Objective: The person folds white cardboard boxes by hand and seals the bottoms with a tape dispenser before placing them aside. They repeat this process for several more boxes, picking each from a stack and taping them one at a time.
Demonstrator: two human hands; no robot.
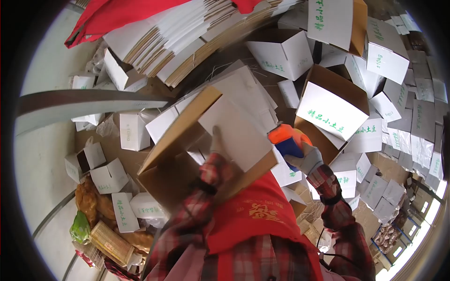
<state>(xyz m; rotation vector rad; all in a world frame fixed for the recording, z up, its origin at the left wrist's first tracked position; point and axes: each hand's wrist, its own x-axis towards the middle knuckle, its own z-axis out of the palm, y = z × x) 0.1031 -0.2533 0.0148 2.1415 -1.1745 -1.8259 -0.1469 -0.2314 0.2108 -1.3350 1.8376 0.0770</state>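
A cardboard box [171, 175], white outside and brown inside, stands tilted in front of me with its flaps folded out. My left hand [219, 144], gloved, reaches over the box, its fingers stretched out against a white flap [241, 133]. Gloved as well, my right hand [309, 159] is wrapped round an orange-and-blue hand tool [289, 142], held just right of the flap. The tool's exact kind does not show. White cardboard sheets [239, 79] lie beyond the box.
A tall stack of flattened cartons [183, 40] stands at the back under red cloth [126, 16]. Open white boxes with green lettering [333, 110] crowd the right. More small boxes [134, 131] lie left, below a grey metal bar [93, 103].
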